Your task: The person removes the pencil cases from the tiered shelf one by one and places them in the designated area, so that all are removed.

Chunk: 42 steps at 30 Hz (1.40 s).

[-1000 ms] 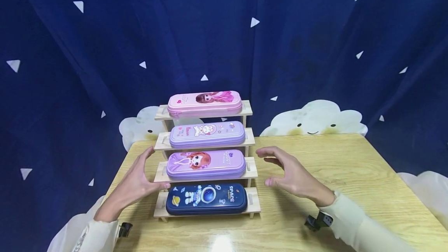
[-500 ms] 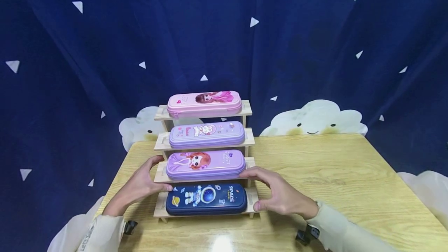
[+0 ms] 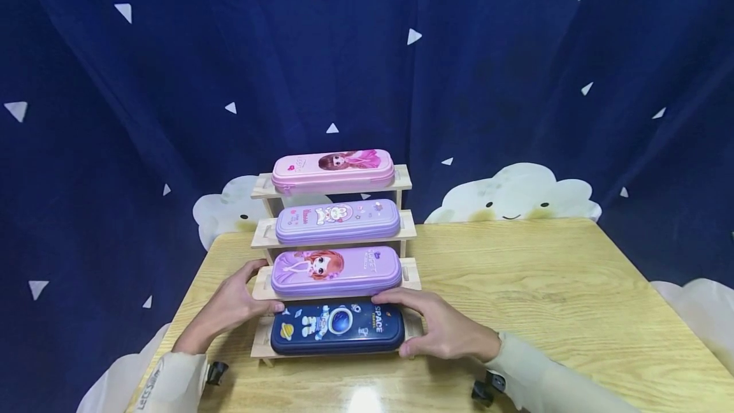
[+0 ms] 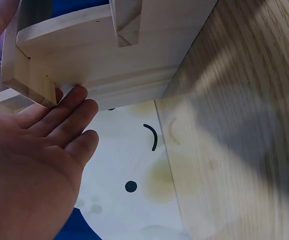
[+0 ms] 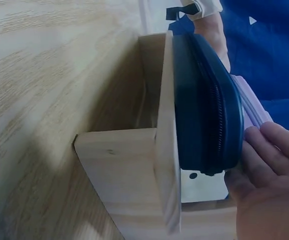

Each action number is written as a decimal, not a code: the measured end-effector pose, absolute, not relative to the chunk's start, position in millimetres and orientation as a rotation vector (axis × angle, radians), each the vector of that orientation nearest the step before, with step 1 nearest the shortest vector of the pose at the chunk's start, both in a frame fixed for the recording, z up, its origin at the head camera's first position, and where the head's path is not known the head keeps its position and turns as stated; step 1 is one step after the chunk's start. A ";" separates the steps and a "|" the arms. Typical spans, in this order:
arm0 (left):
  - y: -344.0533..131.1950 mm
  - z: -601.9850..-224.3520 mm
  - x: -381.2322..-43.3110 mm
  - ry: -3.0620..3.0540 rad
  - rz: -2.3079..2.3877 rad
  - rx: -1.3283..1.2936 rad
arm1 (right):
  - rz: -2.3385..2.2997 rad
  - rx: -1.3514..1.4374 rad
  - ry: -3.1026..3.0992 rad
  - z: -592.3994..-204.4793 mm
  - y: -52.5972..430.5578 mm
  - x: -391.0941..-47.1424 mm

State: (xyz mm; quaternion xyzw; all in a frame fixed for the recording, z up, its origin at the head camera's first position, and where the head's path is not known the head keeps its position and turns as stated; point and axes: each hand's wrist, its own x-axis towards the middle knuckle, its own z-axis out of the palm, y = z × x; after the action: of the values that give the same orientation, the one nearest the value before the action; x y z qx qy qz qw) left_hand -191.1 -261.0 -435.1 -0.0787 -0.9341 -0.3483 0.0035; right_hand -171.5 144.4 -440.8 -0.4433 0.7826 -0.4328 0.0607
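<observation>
A four-tier wooden rack [image 3: 404,176] stands on the table with a pencil case on each tier. On the lowest tier lies the navy astronaut pencil case [image 3: 344,327]. My right hand [image 3: 447,329] spans its right end, index finger along the back edge and thumb at the front corner; in the right wrist view the fingers lie against the case's zippered side [image 5: 219,115]. My left hand [image 3: 232,304] grips the rack's left end at the second tier from below, thumb in front. Its other fingers [image 4: 69,107] reach behind the shelf end in the left wrist view.
Above the navy case sit a purple pencil case with a red-haired doll [image 3: 338,271], a lilac rabbit one [image 3: 338,220] and a pink one [image 3: 335,171] on top. A dark blue curtain [image 3: 487,81] with a cloud print [image 3: 516,193] hangs behind the wooden table [image 3: 545,292].
My right hand has come in from the right, moving left and down onto the right end of the navy pencil case. My left hand has settled against the rack's left side.
</observation>
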 end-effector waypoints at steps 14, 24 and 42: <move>-260.5 -433.3 -191.2 -2.957 -1.131 -0.180 | -1.150 -1.293 2.435 -447.7 132.5 -172.0; -260.9 -431.8 -190.7 -2.939 -1.180 -0.188 | -1.044 -1.203 2.387 -456.8 115.5 -176.0; -265.3 -432.6 -191.3 -2.928 -1.150 -0.172 | -1.166 -1.170 2.456 -464.9 105.7 -170.9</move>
State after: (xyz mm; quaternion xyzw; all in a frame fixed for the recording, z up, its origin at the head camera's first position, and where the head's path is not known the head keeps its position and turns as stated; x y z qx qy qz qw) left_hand -191.3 -265.3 -432.6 -0.0546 -0.9294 -0.3650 -0.0043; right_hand -170.9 105.7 -464.9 -0.3935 0.8264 -0.3925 0.0908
